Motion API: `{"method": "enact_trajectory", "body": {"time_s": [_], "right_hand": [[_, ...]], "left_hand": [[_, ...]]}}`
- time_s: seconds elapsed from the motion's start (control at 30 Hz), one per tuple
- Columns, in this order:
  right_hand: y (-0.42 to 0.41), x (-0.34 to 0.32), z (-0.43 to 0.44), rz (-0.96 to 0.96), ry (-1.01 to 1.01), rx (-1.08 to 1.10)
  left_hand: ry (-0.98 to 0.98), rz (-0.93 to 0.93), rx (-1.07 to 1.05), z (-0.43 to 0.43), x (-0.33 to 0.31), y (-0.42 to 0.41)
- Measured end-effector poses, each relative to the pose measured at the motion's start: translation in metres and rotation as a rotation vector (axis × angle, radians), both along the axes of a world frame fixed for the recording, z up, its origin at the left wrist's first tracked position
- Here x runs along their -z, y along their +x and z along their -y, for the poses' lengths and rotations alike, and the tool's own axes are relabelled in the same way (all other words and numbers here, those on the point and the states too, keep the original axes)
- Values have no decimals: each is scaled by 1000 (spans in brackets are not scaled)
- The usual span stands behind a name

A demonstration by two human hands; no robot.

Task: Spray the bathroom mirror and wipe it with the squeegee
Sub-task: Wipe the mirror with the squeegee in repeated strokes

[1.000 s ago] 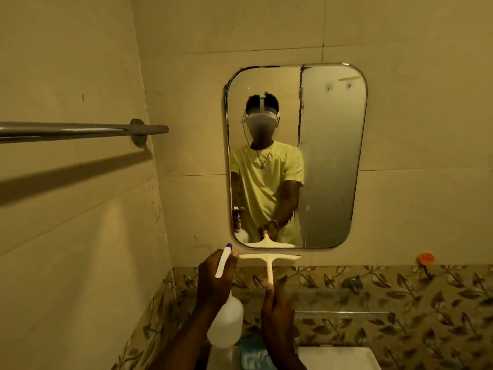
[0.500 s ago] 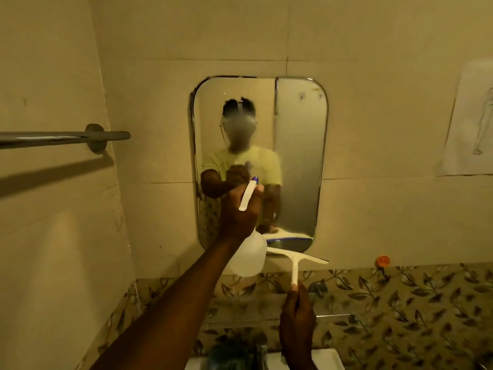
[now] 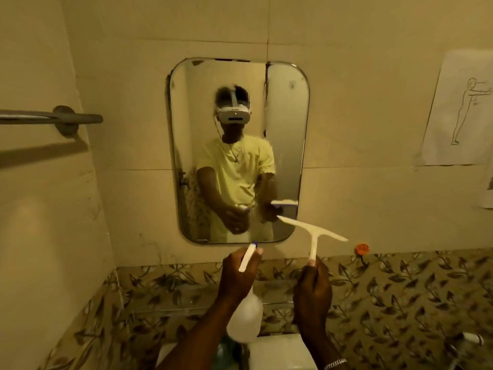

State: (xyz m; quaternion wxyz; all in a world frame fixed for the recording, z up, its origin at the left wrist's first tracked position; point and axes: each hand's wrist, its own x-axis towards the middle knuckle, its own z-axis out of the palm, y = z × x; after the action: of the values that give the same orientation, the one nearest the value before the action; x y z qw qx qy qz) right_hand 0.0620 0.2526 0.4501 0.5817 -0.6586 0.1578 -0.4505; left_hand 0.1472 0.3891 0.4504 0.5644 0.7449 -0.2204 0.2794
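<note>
Straight ahead in the head view, the mirror hangs on the pale tiled wall above a band of leaf-patterned tiles, with a metal towel bar to its left and a paper sketch to its right. Below the mirror's bottom edge, the left hand has its fingers curled tight round the neck of the spray bottle, trigger up. Beside it, the right hand grips the squeegee by its handle, fingers wrapped closed, the tilted blade's left end overlapping the mirror's lower right corner.

One head-worn view is given, aimed forward and slightly down at close range toward the mirror on the wall.
</note>
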Motion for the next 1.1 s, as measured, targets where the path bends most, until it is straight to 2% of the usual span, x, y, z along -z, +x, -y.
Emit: {"method": "enact_trajectory", "body": {"time_s": [0.13,0.33,0.43,0.57,0.9,1.0,1.1], "right_hand": [[11,-77,-1,137,-148,-136],[51,-227,-30,301,-350,-221],[66,-284,-44,329,-395,-217],[78,-326,-55,337,-390,-255],[88,-334,-68,261,-395,-235],[88,-289,-66,263,-444,-211],[85,-209,-66,228,-479,-166]], "left_hand": [[17,-33,-42,-15,31,-4],[-2,-31,-69,-40,27,3],[-14,11,-78,-49,18,4],[-39,18,-102,-59,10,3],[-32,-3,-130,-69,11,10],[-33,3,-126,-70,12,14],[6,29,-144,-69,14,15]]}}
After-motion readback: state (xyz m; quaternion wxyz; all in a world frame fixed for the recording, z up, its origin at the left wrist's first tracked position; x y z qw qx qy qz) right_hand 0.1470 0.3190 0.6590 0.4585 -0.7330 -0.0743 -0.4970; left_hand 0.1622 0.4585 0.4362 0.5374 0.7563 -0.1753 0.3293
